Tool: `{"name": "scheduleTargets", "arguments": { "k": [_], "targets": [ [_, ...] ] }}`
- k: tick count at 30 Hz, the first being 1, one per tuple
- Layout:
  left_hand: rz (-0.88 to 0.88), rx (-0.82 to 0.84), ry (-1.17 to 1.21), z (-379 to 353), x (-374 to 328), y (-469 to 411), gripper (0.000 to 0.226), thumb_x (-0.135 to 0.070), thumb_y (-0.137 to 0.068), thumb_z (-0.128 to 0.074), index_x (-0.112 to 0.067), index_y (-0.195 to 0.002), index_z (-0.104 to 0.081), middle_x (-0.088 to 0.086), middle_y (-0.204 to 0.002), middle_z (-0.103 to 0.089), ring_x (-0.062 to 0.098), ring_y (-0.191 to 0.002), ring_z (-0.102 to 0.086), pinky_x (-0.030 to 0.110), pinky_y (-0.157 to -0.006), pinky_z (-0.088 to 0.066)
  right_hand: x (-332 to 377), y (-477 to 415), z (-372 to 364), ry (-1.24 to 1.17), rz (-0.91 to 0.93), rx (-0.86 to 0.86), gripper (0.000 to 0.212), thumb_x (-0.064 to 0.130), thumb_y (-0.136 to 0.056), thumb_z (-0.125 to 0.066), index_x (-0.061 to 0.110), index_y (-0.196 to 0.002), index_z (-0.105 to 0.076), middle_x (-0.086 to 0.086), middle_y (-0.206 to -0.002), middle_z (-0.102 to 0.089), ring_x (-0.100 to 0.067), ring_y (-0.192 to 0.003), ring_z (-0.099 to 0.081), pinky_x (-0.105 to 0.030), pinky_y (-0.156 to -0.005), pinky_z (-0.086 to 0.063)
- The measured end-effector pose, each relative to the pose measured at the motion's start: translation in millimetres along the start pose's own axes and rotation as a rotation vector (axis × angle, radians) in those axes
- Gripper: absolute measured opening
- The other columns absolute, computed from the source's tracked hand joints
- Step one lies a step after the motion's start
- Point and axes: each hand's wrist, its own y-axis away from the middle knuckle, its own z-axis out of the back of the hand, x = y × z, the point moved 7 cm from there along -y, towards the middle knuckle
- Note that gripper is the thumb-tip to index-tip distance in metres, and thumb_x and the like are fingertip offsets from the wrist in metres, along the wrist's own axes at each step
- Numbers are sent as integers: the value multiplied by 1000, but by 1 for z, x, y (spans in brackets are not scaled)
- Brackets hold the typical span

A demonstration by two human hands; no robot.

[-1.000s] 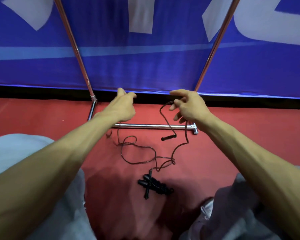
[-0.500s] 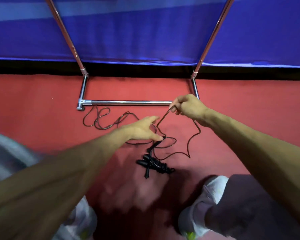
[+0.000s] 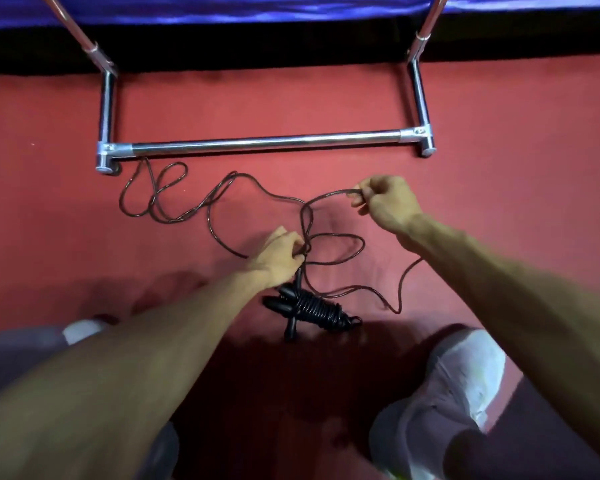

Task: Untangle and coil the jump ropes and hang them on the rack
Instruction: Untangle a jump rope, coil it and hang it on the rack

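A thin dark jump rope point(image 3: 219, 194) lies tangled in loops across the red floor in front of the metal rack base point(image 3: 264, 142). My right hand point(image 3: 383, 200) pinches a raised loop of this rope. My left hand point(image 3: 281, 256) grips the rope where its strands cross, just above a black handle. A second rope, a black coiled jump rope point(image 3: 314, 308) with its handles bundled, lies on the floor right below my left hand.
The rack's two chrome uprights point(image 3: 420, 88) rise toward a blue banner point(image 3: 257, 10) at the back. My white shoe point(image 3: 461, 382) and grey trouser leg sit at lower right, another shoe point(image 3: 82, 330) at lower left. Red floor point(image 3: 516, 161) surrounds the ropes.
My view has tilted down toward the floor. My left hand dropped from the height of the rack to the rope's crossing point and closed on it. My right hand lowered, still pinching the loop.
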Motion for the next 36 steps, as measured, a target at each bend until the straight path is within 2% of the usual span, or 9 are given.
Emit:
{"name": "scheduleTargets", "arguments": {
  "k": [4,6,14,23,26,28,30,32,36],
  "targets": [
    [7,20,-159,-16,20,-6,26,-27,-94,-60,-18,-119,-61,2,-118,-52,22,-122,-44,37,-104,-36,-30,-13,-8,-4,-44,-65,26,-6,-93,-32,-10,-91,-58,2,-77,-65,-8,-62,-55,-31,-76,-50],
    [1,2,-226,-20,20,-7,28,-30,-93,-61,-17,-118,-60,4,-118,-53,25,-120,-46,38,-102,-38,-37,-15,-11,-4,-61,-79,29,-6,-92,-32,0,-89,-60,1,-79,-65,-8,-61,-55,-28,-72,-50],
    [130,-26,-314,-31,13,-5,42,-42,-85,-71,-6,-105,-63,14,-113,-65,33,-106,-61,35,-84,-45,-51,-8,-29,8,-121,-8,28,-8,-90,-32,-10,-94,-59,2,-74,-62,-8,-65,-57,-26,-73,-50],
    [90,18,-273,-15,11,5,26,-44,-93,-60,-18,-89,-63,6,-99,-70,27,-104,-60,38,-98,-31,-18,1,-12,86,-58,-27,27,-3,-86,-36,5,-78,-60,6,-80,-67,-19,-77,-64,-44,-86,-54],
    [62,28,-112,4,2,15,24,-39,-95,-59,-16,-93,-65,4,-91,-65,25,-96,-58,35,-96,-31,8,12,1,113,-51,-64,32,0,-84,-40,20,-74,-61,-6,-98,-71,-27,-91,-64,-36,-84,-51],
    [34,-39,90,29,-9,24,24,-35,-94,-62,-12,-94,-67,4,-82,-60,24,-84,-57,28,-79,-39,33,25,10,205,-44,-82,27,6,-88,-45,20,-99,-67,-11,-114,-67,-28,-103,-61,-29,-85,-44],
    [8,-114,302,60,-23,36,26,-31,-93,-65,-6,-87,-68,3,-72,-60,19,-69,-55,21,-59,-39,61,41,21,361,-7,-104,43,14,-90,-52,16,-133,-50,-11,-130,-57,-28,-119,-53,-25,-91,-39],
    [-18,-170,457,94,-39,53,27,-29,-91,-67,-4,-83,-69,2,-70,-63,15,-65,-60,18,-60,-42,98,61,28,419,94,-115,60,16,-87,-58,11,-142,-35,-14,-141,-44,-29,-128,-44,-28,-100,-35],
    [-88,-210,633,151,-73,85,18,-25,-92,-66,-11,-81,-67,4,-80,-72,19,-72,-71,29,-77,-55,156,100,22,456,143,102,13,21,-86,-64,13,-96,-62,-14,-107,-66,-25,-91,-60,-29,-75,-42]
  ]
}}
